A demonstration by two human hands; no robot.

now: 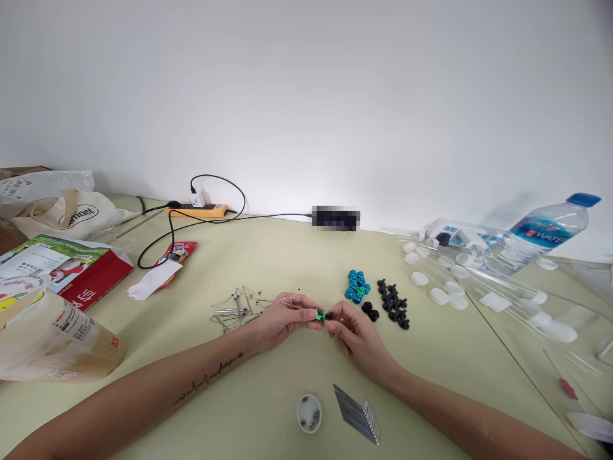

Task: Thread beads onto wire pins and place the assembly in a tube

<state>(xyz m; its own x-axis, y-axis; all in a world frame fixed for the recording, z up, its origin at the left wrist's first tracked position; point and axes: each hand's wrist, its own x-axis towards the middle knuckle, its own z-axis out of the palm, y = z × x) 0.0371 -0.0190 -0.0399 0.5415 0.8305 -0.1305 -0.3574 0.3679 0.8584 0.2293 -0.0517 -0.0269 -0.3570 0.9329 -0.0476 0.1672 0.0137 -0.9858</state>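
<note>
Head view: left hand [283, 317] pinches green piece [320, 315] between thumb and fingers; thin metal rod [288, 303] also at its fingers. Right hand [358, 333] grips small black part [330, 315] in fingertips, right against green piece; cannot tell whether two are joined. Both hands meet over middle of table [268, 390]. Loose wire rods [234, 313] scattered near left hand. Blue knobs [357, 285] and black stemmed pieces [393, 303] clustered beyond right hand. Nearer person: white cup [309, 399] holding tiny parts, beside row of bent metal rods [352, 409].
</note>
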